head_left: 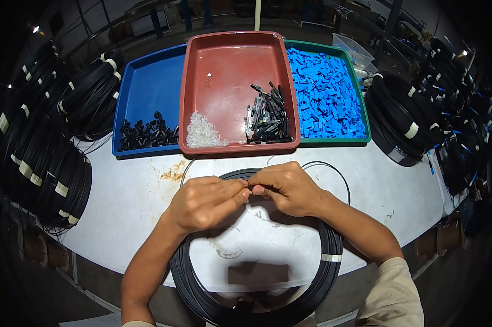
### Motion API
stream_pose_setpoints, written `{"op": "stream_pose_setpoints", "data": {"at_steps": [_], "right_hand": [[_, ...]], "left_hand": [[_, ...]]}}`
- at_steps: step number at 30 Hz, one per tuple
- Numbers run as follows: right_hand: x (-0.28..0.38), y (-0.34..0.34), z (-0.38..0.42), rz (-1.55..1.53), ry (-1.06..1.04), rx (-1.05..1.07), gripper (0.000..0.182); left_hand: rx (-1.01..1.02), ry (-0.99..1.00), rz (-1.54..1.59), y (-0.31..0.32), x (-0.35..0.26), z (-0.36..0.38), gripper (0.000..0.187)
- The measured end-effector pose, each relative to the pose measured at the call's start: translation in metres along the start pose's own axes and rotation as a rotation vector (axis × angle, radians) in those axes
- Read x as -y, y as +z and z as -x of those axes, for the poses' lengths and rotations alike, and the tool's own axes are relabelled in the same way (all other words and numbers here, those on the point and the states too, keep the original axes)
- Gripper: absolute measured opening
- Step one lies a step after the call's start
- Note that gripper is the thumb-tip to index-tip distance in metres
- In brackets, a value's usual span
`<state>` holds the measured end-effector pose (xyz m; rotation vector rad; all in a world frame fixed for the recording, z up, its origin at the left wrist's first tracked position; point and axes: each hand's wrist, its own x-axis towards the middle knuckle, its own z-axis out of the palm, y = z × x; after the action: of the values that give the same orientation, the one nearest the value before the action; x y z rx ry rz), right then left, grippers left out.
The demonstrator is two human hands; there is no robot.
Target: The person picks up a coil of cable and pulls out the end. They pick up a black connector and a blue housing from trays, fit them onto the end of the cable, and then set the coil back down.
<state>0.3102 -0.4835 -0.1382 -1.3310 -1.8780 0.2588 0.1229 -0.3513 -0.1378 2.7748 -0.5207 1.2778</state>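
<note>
My left hand (pixel 206 203) and my right hand (pixel 289 188) meet above the far side of a coil of black cable (pixel 327 237). The fingers of both are closed in a pinch, tip to tip, around a small black part (pixel 250 187) that they mostly hide; I cannot tell its exact kind. The coil lies flat beneath my forearms, its near side reaching past the table edge toward my body. A strip of pale tape (pixel 331 258) wraps its right side. Thin loose loops of cable (pixel 341 175) rise from the coil on both sides of my hands.
Behind my hands, a red tray (pixel 224 65) holds white pieces (pixel 203 132) and black connectors (pixel 267 115). It overlaps a blue tray (pixel 148 82) of black parts and a green tray (pixel 367 128) of blue pieces. Taped cable coils (pixel 44 169) crowd the left; more coils (pixel 401 111) stand right.
</note>
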Motion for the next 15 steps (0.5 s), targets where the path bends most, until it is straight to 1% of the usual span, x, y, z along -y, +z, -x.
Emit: {"op": "stream_pose_setpoints", "data": {"at_steps": [1,2,3,4,5,6,8,9,10,11,12,13,15], "right_hand": [[0.000,-0.001,0.000,-0.001,-0.002,0.006,0.013],[0.001,-0.004,0.001,0.156,-0.101,-0.020,0.016],[0.001,-0.005,0.001,0.312,-0.200,-0.047,0.019],[0.002,-0.004,0.001,0.311,-0.201,-0.044,0.019],[0.003,-0.003,0.001,0.400,-0.277,-0.105,0.021],[0.004,-0.002,0.001,0.490,-0.351,-0.167,0.024],[0.008,-0.004,0.002,0.515,-0.375,-0.172,0.027],[0.009,-0.006,0.003,0.455,-0.314,-0.103,0.025],[0.009,-0.007,0.004,0.394,-0.253,-0.036,0.023],[0.008,-0.007,0.004,0.396,-0.249,-0.041,0.023],[0.006,-0.007,0.004,0.209,-0.145,0.025,0.021],[0.005,-0.007,0.003,0.022,-0.043,0.090,0.019],[0.001,-0.004,0.001,-0.025,-0.012,0.090,0.017]], "left_hand": [[-0.002,-0.062,0.057,0.000,0.002,0.001,0.013],[-0.005,-0.067,0.054,0.000,0.000,0.001,0.013],[-0.036,-0.280,0.214,0.000,-0.003,0.000,0.012],[-0.067,-0.492,0.376,0.000,-0.005,-0.001,0.011],[-0.113,-0.624,0.481,0.001,-0.007,-0.002,0.012],[-0.112,-0.625,0.484,0.001,-0.008,-0.002,0.012],[-0.096,-0.699,0.559,-0.001,-0.011,-0.006,0.011],[-0.047,-0.526,0.425,-0.003,-0.011,-0.007,0.012],[-0.044,-0.523,0.428,-0.003,-0.009,-0.007,0.012],[-0.020,-0.224,0.204,-0.003,-0.007,-0.007,0.013],[0.002,0.076,-0.020,-0.003,-0.006,-0.008,0.013],[0.029,0.153,-0.082,-0.004,-0.008,-0.009,0.014],[0.027,0.150,-0.085,-0.004,-0.004,-0.007,0.013]]}}
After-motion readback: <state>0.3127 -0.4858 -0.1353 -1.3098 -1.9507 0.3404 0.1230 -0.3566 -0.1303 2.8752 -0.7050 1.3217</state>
